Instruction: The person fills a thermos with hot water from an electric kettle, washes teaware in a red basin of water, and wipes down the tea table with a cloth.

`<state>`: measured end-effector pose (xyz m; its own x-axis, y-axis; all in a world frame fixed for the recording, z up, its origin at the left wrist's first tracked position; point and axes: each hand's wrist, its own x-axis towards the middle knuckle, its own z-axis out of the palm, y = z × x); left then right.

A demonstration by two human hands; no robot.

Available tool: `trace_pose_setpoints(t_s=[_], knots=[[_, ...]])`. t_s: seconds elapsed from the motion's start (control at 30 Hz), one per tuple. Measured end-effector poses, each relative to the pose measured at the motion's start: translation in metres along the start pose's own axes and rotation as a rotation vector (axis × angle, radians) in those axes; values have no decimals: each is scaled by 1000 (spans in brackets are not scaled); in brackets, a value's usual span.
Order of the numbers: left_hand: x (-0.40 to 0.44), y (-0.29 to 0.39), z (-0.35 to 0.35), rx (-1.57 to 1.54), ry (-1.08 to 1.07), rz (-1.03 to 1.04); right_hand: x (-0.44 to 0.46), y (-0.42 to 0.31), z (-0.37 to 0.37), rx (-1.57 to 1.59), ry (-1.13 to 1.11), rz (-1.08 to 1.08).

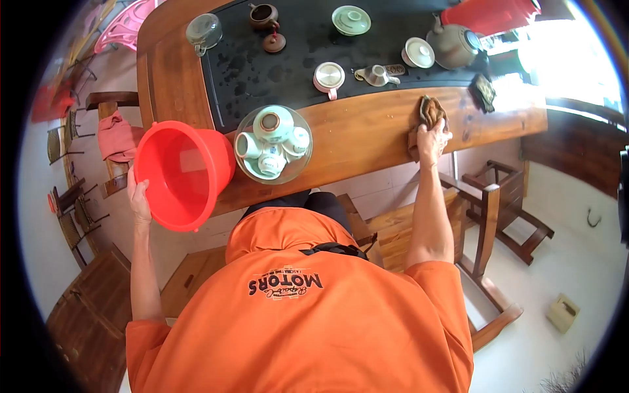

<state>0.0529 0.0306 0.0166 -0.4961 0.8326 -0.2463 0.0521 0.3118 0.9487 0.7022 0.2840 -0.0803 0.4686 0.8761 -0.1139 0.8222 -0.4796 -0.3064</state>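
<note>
My left hand (139, 196) grips the rim of a red plastic basin (180, 175), tilted so that its open side faces left and toward me, at the table's left front. My right hand (432, 141) is closed on a brown cloth (430, 112) that lies on the wooden table edge (367, 124). Between my hands, nearer the basin, a clear glass bowl (244, 171) holds several pale green cups (271, 164) and a larger pale green vessel (274, 122) turned upside down.
A wet black tea tray (288, 72) carries a brown teapot (263, 16), a glass pot (205, 33), a lidded bowl (351, 21), a white cup (329, 77), a strainer (378, 75) and a grey kettle (453, 46). A dark folded cloth (483, 92) lies right. Wooden chairs (488, 209) stand below.
</note>
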Motion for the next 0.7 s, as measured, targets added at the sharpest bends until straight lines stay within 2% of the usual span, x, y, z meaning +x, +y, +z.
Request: trace_pose_setpoints(t_s=[0.03,0.07,0.13,0.27,0.53,0.57,0.63,0.7], knots=[[-2,-1,-3,-3,10,-15,-9,-11,-1,-38,-3,7],[-3,-3,-3,-9,22,-40,-8,1,13,-56,84,-101],[-2,-3,1,-26,46,-66,-25,1,21,-116,106,-254],[-5,3,5,16,56,-81,-80,-41,23,-11,-52,-365],[-7,-2,1,117,107,-60,-131,-82,19,40,-391,-880],[-8,-2,0,213,113,-28,-126,-82,13,101,-432,-957],[-10,5,7,298,120,8,-115,-78,1,174,-573,-1001],[-16,21,17,546,189,39,-100,-68,-12,278,-674,-994]])
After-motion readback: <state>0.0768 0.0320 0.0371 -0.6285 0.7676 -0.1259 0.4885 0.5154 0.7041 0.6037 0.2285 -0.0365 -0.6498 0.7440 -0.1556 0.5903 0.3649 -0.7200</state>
